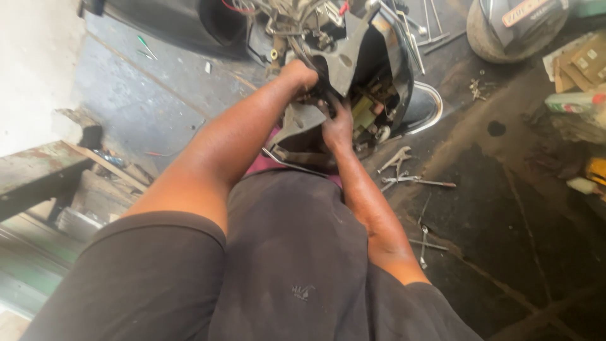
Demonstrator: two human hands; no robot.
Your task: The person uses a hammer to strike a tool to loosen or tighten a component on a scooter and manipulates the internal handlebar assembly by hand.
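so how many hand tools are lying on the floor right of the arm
3 clearly: locking pliers nearest the scooter body, a long tool just below, a wrench by the elbow. More may be hidden.

I see dark oil-stained concrete floor (505,215). Locking pliers (395,158) and wrenches (416,181) lie right of centre; another spanner (423,243) nearer. Green screwdriver (147,47) far left. Cardboard pieces (577,63) and white bottle (574,102) far right.

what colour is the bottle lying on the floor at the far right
The bottle is pale green with a red cap end; the head view shows it, at the right edge.
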